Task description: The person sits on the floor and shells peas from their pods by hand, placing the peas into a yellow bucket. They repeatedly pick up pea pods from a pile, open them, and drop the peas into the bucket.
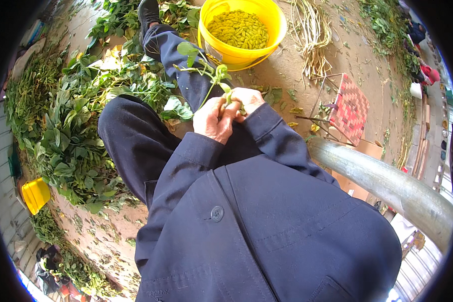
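A green bean plant stem (pixel 211 77) with a few leaves rises from between my two hands, held over my lap. My left hand (pixel 212 119) has its fingers closed around the lower part of the stem. My right hand (pixel 248 100) presses close against it, its fingers bent at the green pods; the fingertips are partly hidden. Just beyond my hands stands a yellow plastic bucket (pixel 243 60), partly filled with green bean pods (pixel 241 30). A large heap of leafy bean plants (pixel 71 139) lies on the ground beside my bent leg.
A bundle of stripped stalks (pixel 311 37) lies beside the bucket. A folding stool with a red woven seat (pixel 349 109) stands near a thick metal pole (pixel 381 181). Cardboard (pixel 370 149) lies under the pole. A smaller yellow container (pixel 36 195) and a person (pixel 428 73) are farther off.
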The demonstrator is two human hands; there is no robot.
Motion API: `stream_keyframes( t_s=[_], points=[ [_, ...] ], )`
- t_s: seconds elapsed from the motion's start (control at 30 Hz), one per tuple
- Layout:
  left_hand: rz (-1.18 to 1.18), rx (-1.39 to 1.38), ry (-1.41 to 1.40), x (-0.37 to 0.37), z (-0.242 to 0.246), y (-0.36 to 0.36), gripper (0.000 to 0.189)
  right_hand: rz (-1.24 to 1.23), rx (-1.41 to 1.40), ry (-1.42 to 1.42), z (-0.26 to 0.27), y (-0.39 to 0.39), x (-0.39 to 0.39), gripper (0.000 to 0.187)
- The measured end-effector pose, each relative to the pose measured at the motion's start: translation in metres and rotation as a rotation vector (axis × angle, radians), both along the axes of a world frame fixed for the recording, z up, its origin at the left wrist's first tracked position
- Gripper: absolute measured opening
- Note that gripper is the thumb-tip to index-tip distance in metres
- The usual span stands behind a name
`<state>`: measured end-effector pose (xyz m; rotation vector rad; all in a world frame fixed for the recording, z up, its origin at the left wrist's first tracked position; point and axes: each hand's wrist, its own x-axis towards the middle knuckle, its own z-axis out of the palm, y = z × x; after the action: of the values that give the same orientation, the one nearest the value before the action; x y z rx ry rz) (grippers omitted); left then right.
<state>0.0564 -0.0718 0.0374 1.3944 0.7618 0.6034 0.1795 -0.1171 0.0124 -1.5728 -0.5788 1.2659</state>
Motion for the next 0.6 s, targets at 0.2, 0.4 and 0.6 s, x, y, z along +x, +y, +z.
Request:
stream_keyframes(
  t_s=[0.2, 0.4, 0.6],
  points=[
    [0.038, 0.486, 0.211, -0.011, 0.005, 0.013, 0.014, -0.071, -0.026, 0.29, 0.01, 0.001, -0.006, 0.01],
    [0.008, 0.599, 0.109, 0.022, 0.022, 0.038, 0.007, -0.037, -0.046, 0.194, 0.009, 0.0, -0.004, 0.007],
    [-0.013, 0.804, 0.354, 0.08, 0.0, 0.083, 0.012, -0.024, -0.069, 0.173, 0.017, -0.006, -0.004, 0.016]
  ],
)
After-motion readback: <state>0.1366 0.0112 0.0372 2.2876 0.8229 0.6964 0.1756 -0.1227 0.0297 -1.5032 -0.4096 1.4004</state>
